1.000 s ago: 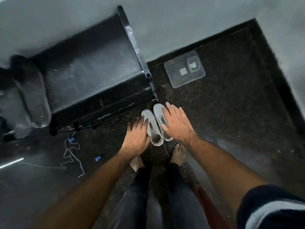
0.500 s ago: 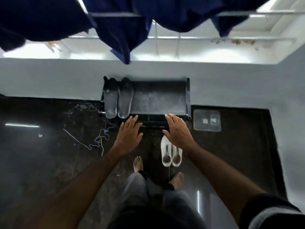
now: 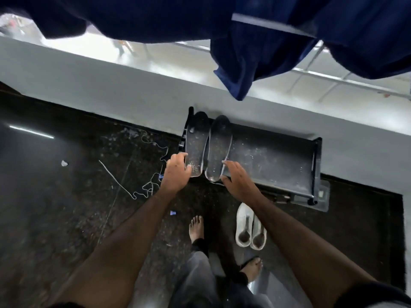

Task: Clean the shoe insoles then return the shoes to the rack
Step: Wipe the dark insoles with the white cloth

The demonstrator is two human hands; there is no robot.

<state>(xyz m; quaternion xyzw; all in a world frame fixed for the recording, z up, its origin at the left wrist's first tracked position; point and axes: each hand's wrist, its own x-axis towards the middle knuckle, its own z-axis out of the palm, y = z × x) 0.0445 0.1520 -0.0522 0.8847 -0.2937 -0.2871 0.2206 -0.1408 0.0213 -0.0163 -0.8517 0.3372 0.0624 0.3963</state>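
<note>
Dark speckled floor (image 3: 66, 230) underfoot, pale wall behind, and a black shoe rack (image 3: 278, 165) against it. On the rack's top shelf, at its left end — two dark insoles (image 3: 196, 147), side by side, speckled with grit, heels hanging just over the front edge. Left hand (image 3: 175, 174) at the heel of the left insole, thumb over its edge, fingers curled down the outer side; looks like a grasp forming, though whether it has closed is hard to tell. Right hand (image 3: 238, 181) with fingers fairly straight, fingertips touching the outer edge of the right insole, thumb near the heel — not yet grasping. White shoes (image 3: 250, 227) paired on the floor near the right foot, well apart from the insoles.

Risk from here: heels overhanging, so a clumsy pull could tip an insole off and scatter grit. Loose white cord (image 3: 144, 190) beside the left hand could snag.

Lower shelves hidden beneath the top. Blue cloth (image 3: 255, 52) overhead blocking the upper view; right fingertips blurred.
</note>
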